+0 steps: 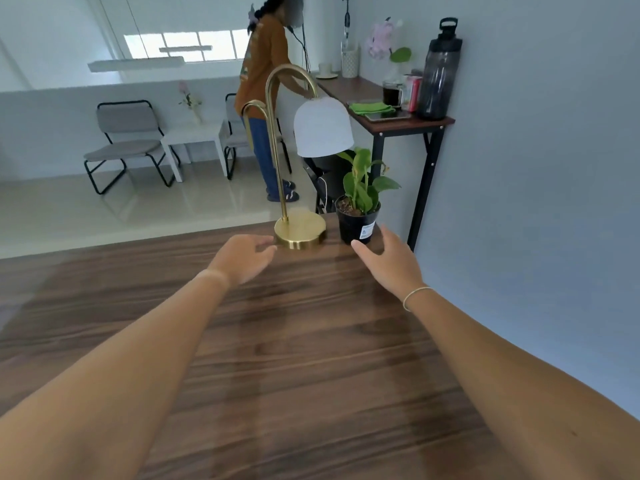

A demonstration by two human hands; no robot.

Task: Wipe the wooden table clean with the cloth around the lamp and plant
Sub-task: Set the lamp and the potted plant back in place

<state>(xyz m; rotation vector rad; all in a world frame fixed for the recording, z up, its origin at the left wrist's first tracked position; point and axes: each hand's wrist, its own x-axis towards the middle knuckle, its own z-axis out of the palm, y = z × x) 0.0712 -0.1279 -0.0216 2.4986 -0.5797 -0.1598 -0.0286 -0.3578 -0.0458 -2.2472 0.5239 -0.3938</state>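
A brass lamp (300, 233) with a white shade stands at the far edge of the dark wooden table (277, 358). Right beside it is a small green plant in a black pot (358, 221). My left hand (242, 256) hovers just in front of the lamp's round base, fingers apart and empty. My right hand (389, 259) is spread open just in front and to the right of the pot, holding nothing. A folded green cloth (372, 108) lies on the narrow side table (408, 123) further back, out of both hands' reach.
On the side table stand a dark water bottle (440, 69), a glass mug, a red can and a tablet. A grey wall (536, 168) runs along the right. A person (266, 98) stands behind the lamp; chairs and a white low table sit across the floor.
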